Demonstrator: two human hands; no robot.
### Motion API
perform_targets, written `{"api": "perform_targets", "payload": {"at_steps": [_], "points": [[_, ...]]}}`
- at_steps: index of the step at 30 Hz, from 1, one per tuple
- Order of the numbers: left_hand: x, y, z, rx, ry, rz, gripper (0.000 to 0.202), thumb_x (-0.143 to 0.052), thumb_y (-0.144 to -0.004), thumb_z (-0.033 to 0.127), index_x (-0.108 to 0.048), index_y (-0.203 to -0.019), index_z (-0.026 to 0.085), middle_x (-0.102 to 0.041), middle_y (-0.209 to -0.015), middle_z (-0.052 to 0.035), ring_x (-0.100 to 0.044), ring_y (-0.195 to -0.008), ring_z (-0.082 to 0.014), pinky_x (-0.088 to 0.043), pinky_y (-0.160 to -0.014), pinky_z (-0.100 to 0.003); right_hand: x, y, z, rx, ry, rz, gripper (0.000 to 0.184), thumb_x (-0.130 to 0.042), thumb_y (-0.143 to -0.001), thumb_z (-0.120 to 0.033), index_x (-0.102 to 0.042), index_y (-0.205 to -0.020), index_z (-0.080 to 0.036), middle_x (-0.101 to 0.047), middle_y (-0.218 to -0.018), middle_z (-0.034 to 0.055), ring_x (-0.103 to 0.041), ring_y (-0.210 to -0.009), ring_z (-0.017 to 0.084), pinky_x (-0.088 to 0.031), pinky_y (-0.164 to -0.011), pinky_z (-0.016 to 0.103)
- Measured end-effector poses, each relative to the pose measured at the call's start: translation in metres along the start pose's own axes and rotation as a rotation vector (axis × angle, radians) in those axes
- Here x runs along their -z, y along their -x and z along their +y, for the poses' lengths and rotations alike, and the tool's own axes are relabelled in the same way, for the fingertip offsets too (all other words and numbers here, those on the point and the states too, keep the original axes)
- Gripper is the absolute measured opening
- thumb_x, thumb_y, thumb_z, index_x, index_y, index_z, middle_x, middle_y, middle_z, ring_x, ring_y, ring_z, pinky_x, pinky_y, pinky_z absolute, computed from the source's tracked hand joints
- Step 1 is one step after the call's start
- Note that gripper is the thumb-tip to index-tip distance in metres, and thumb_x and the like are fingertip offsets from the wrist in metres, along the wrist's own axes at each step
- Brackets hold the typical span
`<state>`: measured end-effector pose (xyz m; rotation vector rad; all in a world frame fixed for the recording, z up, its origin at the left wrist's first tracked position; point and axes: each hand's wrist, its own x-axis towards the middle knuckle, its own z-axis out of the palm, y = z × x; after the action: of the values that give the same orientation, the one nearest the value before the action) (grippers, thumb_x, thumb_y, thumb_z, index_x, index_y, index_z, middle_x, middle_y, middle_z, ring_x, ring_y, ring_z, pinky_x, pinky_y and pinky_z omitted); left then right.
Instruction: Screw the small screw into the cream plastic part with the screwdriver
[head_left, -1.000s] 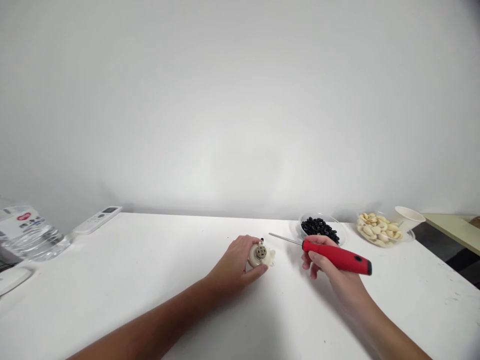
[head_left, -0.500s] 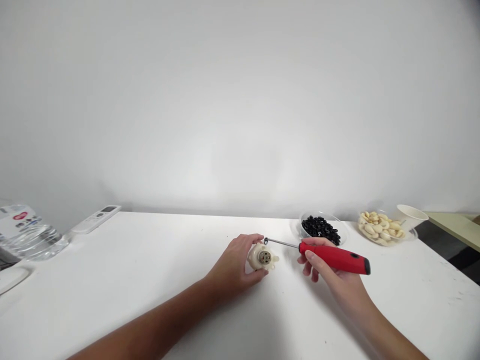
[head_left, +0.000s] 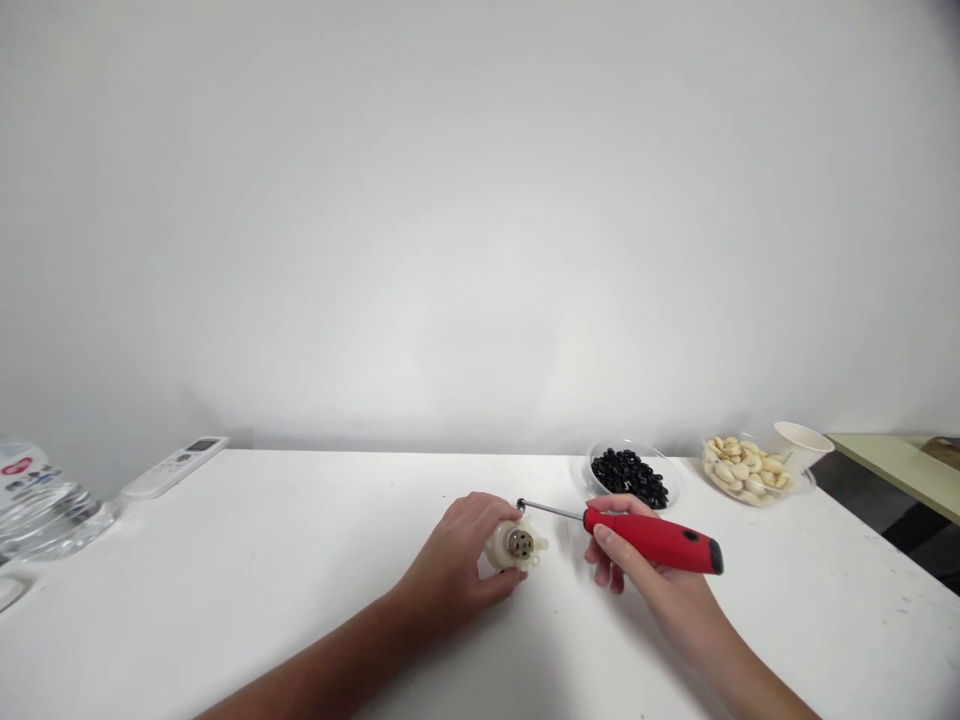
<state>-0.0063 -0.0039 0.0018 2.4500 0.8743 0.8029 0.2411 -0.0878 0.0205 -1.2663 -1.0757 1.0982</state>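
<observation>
Holding a small cream plastic part in your left hand and a red-handled screwdriver in your right hand.

Your left fingers are curled round the part, thumb under it and fingertips over its top. It sits low over the white table, about midway between the left and right edges, its round metal-centred face turned toward you. Your right fingers are closed round the front of the red handle. The shaft lies nearly level and points left, its tip at the part's upper edge; you cannot tell whether they touch. Along the far edge to the right stands a bowl of black beans, then a bowl of pale pieces with a white cup just beside it. A white remote lies near the far left corner, and a clear bottle at the left edge.
</observation>
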Motion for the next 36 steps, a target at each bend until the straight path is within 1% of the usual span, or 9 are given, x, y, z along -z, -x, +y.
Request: {"api": "perform_targets", "payload": {"at_steps": [4,6,8,14,18,21,28,33,36], "points": [[-0.0006,0.0002,-0.0007,0.062,-0.019,-0.002,0.046,-0.078,-0.082,0.029,-0.057,-0.124,0.028,-0.066,-0.122,-0.0051,-0.061,-0.112,-0.0275,-0.046,-0.101,-0.043,-0.0011,0.0015,-0.0004,0.034,-0.013,0.072,0.047,-0.075,-0.086,-0.06,-0.065,-0.114,-0.024,-0.074,-0.079,0.0056,-0.066,-0.065,0.022,-0.048,-0.06,0.034],[-0.0005,0.0,-0.0018,0.121,-0.017,0.008,0.042,-0.076,-0.085,0.032,-0.057,-0.123,0.027,-0.066,-0.122,-0.0053,-0.061,-0.111,-0.0277,-0.047,-0.099,-0.043,0.0003,0.0025,-0.002,0.047,-0.017,0.076,0.047,-0.075,-0.086,-0.059,-0.065,-0.115,-0.024,-0.074,-0.083,0.0059,-0.067,-0.068,0.022,-0.049,-0.062,0.035],[0.0001,-0.0006,-0.0026,0.181,0.003,0.025,0.039,-0.073,-0.088,0.033,-0.057,-0.123,0.027,-0.066,-0.123,-0.0055,-0.061,-0.111,-0.0278,-0.048,-0.097,-0.043,0.0022,0.0033,-0.004,0.041,-0.038,0.052,0.044,-0.075,-0.087,-0.057,-0.065,-0.115,-0.025,-0.074,-0.084,0.0056,-0.066,-0.069,0.022,-0.049,-0.062,0.034],[0.0021,-0.0027,-0.0034,0.298,0.08,0.032,0.035,-0.065,-0.095,0.045,-0.058,-0.124,0.026,-0.068,-0.116,-0.0057,-0.063,-0.104,-0.0272,-0.05,-0.089,-0.04,0.0026,0.004,-0.0047,0.023,-0.188,-0.054,0.038,-0.071,-0.092,-0.055,-0.066,-0.111,-0.023,-0.07,-0.07,0.0035,-0.061,-0.065,0.021,-0.045,-0.059,0.032],[0.0019,-0.0038,-0.0041,0.313,0.07,0.023,0.036,-0.062,-0.096,0.051,-0.059,-0.122,0.025,-0.069,-0.114,-0.0067,-0.062,-0.103,-0.0279,-0.049,-0.089,-0.04,0.0018,0.0021,-0.0028,0.03,-0.238,-0.029,0.039,-0.072,-0.09,-0.056,-0.067,-0.112,-0.024,-0.072,-0.081,0.0058,-0.063,-0.066,0.023,-0.046,-0.057,0.032],[0.0013,-0.0043,-0.0048,0.317,0.058,-0.001,0.036,-0.061,-0.096,0.051,-0.06,-0.119,0.024,-0.069,-0.112,-0.0074,-0.062,-0.102,-0.0283,-0.049,-0.088,-0.04,0.0024,0.0014,-0.0031,0.037,-0.276,-0.038,0.039,-0.067,-0.093,-0.054,-0.065,-0.12,-0.025,-0.073,-0.09,0.0074,-0.065,-0.071,0.024,-0.048,-0.058,0.034],[0.0003,-0.0037,-0.0072,0.308,0.034,0.011,0.037,-0.062,-0.095,0.051,-0.059,-0.121,0.025,-0.069,-0.114,-0.0074,-0.061,-0.105,-0.0298,-0.049,-0.091,-0.043,-0.0016,0.0053,-0.0063,0.073,-0.218,-0.136,0.058,-0.07,-0.09,-0.056,-0.057,-0.139,-0.028,-0.072,-0.122,0.0156,-0.07,-0.095,0.032,-0.051,-0.06,0.035],[-0.0014,-0.0041,-0.0076,0.293,0.014,0.039,0.036,-0.07,-0.089,0.044,-0.061,-0.118,0.025,-0.068,-0.116,-0.0075,-0.06,-0.107,-0.0301,-0.049,-0.094,-0.044,-0.005,0.0073,-0.0054,0.022,-0.243,-0.158,0.055,-0.067,-0.091,-0.057,-0.059,-0.136,-0.027,-0.073,-0.117,0.0158,-0.072,-0.089,0.031,-0.051,-0.061,0.038],[-0.0011,-0.0054,-0.005,0.297,0.009,0.06,0.033,-0.07,-0.088,0.045,-0.061,-0.113,0.025,-0.068,-0.112,-0.0068,-0.06,-0.105,-0.0296,-0.049,-0.093,-0.044,-0.0032,0.0075,-0.0052,0.037,-0.241,-0.182,0.048,-0.066,-0.092,-0.057,-0.064,-0.128,-0.026,-0.076,-0.107,0.0136,-0.071,-0.084,0.029,-0.051,-0.062,0.037]]}}
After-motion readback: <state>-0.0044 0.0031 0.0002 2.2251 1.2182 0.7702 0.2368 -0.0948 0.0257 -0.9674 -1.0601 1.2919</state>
